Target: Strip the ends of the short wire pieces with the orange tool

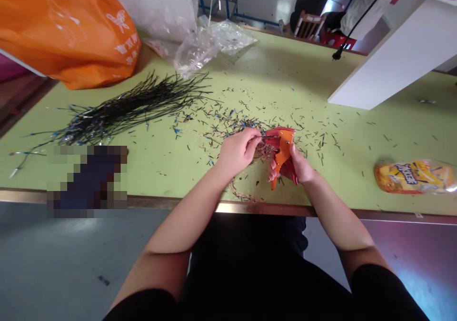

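My right hand [300, 165] is wrapped round an orange wire stripper [284, 145], whose head points away from me over the table. My left hand [240, 150] pinches a thin dark wire [266, 136] and holds its end at the stripper's jaws. Whether the jaws are closed on the wire does not show clearly. Beneath and between my hands lies a tangle of fine copper-coloured strands [263, 150]. Short black and blue scraps [246, 122] are scattered just beyond. To the left lies a long bundle of black wires [132, 103], some with blue and clear ends.
An orange bag [82, 35] and crumpled clear plastic [214, 42] occupy the back left. A pixelated dark object [89, 178] overlaps the front edge. At right lie a yellow-labelled bottle [410, 175] and a slanting white panel [389, 56]. A black plug [337, 54] hangs near people behind the table.
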A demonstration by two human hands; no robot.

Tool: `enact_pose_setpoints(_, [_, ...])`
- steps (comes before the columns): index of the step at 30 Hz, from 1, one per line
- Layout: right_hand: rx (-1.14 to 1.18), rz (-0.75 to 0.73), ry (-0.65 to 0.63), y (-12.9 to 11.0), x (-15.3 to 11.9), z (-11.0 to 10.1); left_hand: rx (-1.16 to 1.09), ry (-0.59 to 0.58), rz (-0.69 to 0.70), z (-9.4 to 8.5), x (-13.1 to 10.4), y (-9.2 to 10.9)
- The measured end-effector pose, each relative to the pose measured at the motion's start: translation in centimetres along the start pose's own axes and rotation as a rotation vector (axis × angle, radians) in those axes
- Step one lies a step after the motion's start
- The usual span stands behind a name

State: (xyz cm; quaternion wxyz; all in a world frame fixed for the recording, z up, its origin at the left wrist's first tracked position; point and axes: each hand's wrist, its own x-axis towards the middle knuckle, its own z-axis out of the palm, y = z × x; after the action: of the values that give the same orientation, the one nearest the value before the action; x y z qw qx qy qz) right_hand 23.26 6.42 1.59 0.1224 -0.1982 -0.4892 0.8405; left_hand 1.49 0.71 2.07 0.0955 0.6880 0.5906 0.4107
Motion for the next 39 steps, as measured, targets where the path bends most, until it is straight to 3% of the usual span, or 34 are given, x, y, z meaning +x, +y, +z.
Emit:
enact_pose_setpoints(8, [0.009,-0.022,-0.007,0.4,0.1,0.2,-0.014,0.013,-0.007,0.4,-0.2,-0.3])
enact_pose_setpoints(25, [-0.117,-0.066,0.210,1.5,0.7,1.9,0.115,-0.051,-0.029,0.4,0.1,-0.3])
enact_pose_setpoints(29, [-0.094,-0.062,0.185,1.4,0.8,1.9,0.091,-0.023,-0.044,0.5,0.1,-0.4])
enact_pose_setpoints(35, [0.071,-0.004,0.024,0.8,0.4,0.7,0.078,-0.048,-0.071,0.4,0.2,-0.7])
enact_pose_setpoints(39, [0.068,-0.002,0.010,0.6,0.2,0.4,0.067,-0.045,-0.063,0.1,0.2,-0.5])
